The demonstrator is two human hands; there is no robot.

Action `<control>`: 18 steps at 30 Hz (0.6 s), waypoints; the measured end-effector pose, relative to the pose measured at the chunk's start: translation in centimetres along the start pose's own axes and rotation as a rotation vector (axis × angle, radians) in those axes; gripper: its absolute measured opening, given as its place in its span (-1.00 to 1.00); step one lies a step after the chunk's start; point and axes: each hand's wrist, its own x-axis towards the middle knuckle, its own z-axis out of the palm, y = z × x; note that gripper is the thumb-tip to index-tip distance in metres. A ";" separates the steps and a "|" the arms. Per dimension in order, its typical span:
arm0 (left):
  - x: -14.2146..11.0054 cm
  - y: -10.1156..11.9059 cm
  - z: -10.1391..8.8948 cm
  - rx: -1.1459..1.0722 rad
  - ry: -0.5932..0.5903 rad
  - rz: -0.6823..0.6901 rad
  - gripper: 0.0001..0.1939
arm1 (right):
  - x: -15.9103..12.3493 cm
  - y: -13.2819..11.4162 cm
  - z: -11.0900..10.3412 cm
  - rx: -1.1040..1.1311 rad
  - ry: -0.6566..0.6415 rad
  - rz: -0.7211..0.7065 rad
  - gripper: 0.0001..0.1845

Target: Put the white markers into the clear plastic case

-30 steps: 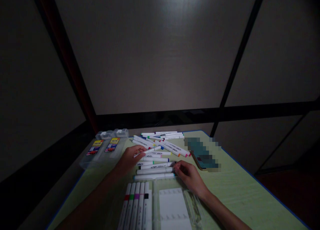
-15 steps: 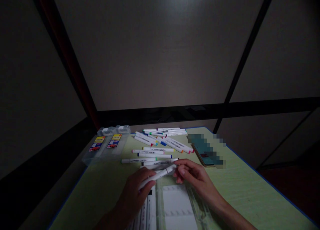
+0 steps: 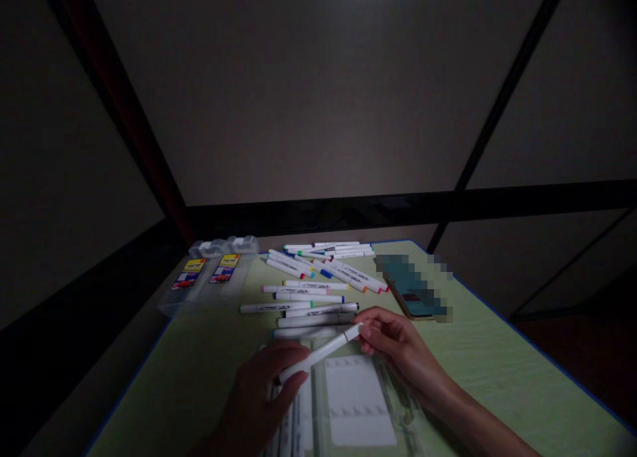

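Observation:
A white marker (image 3: 328,351) slants across the space between my hands, its right end higher. My left hand (image 3: 261,387) is closed round its lower left part, thumb below and fingers above. At the upper right end, the fingertips of my right hand (image 3: 395,344) pinch the tip of the marker. Beneath them lies a clear plastic case (image 3: 320,410). Its left side holds several white markers (image 3: 297,424) in a row, partly hidden by my left hand. White ridged inserts (image 3: 355,394) show on its right side.
Several loose markers (image 3: 308,298) with coloured ends lie beyond my hands on the pale green table (image 3: 497,377). A clear lidded case (image 3: 239,288) with two labels stands at the back left. A phone-like flat object (image 3: 411,288), partly pixelated, lies to the right.
My right fingers have come onto the marker's upper end, which shows more plainly. The left hand has shifted a little left and down with the marker. The view has tilted slightly.

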 end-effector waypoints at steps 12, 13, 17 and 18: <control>-3.5 0.5 -1.4 0.251 -0.053 0.377 -0.59 | -0.2 -0.6 -0.2 0.138 0.055 0.155 -0.72; -3.5 0.7 -1.5 0.261 -0.062 0.391 -0.61 | -0.2 -0.7 -0.3 0.139 0.053 0.158 -0.73; -2.9 1.5 -2.1 0.294 -0.142 0.528 -0.69 | -0.4 -1.2 -0.3 0.136 0.012 0.154 -0.73; -2.6 1.7 -2.4 0.304 -0.163 0.558 -0.70 | -0.5 -1.2 -0.3 0.137 0.000 0.156 -0.73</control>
